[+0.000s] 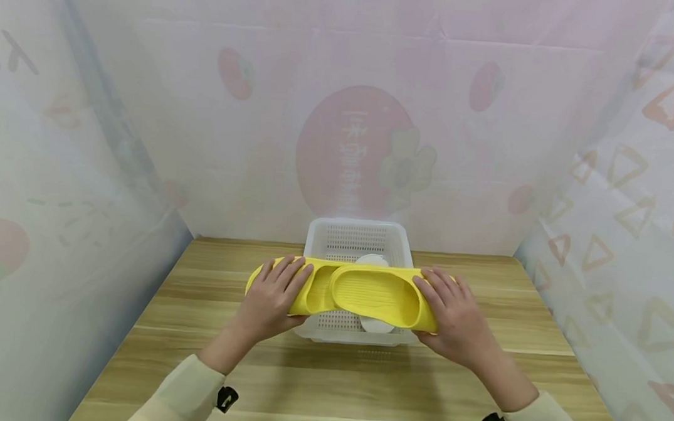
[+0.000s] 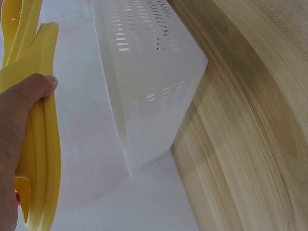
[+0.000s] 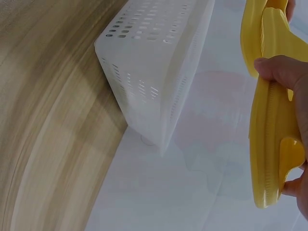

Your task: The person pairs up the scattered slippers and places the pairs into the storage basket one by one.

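Observation:
Two yellow slippers are held up side by side over a white plastic basket, the right slipper overlapping the left slipper in the head view. My left hand grips the left slipper at its outer end, fingers over the top. On the other end my right hand grips the right slipper in the same way. Each wrist view shows a thumb pressed along a yellow sole, above the basket's rim. Between the slippers and the basket floor, white round items show partly, the rest hidden.
The basket has slotted walls and stands on a wood-grain table near its back edge. Behind it hangs a pale printed curtain, with similar sheets at left and right. Both sleeves carry black wrist straps.

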### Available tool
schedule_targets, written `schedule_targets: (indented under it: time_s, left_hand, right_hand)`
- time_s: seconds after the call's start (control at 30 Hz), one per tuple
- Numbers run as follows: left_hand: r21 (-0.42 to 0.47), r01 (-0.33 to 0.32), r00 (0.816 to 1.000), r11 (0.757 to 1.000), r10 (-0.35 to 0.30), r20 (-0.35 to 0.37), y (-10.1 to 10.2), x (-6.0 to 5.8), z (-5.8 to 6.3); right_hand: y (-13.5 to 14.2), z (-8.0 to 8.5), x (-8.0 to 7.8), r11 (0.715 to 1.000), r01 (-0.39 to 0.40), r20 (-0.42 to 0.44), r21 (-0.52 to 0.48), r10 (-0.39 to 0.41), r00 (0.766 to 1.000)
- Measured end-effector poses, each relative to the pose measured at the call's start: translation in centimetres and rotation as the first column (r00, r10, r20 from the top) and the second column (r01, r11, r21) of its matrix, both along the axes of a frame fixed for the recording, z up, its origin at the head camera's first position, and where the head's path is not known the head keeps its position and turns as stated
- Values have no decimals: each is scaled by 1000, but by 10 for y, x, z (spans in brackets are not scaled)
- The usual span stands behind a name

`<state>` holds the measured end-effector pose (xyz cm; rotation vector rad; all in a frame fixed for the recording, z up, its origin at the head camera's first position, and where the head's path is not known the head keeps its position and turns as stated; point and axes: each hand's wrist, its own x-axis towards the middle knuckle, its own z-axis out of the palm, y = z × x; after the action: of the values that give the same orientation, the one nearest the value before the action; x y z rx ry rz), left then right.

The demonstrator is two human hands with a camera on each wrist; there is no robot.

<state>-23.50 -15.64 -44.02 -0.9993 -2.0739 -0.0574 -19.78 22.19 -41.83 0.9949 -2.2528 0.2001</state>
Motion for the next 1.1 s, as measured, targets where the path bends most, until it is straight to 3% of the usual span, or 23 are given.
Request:
schedule_targets:
  time_s: [0.83,1.1]
  left_hand:
    - [-42,30,999,999,-32,-43,10,4,2]
    - [-48,37,998,998,-40,-56,11,4,-1]
  right_hand:
    - [-6,-2,1,1000,-18,-24,25,19,1000]
    - [-9,-5,2,999,-24,6,32,24,1000]
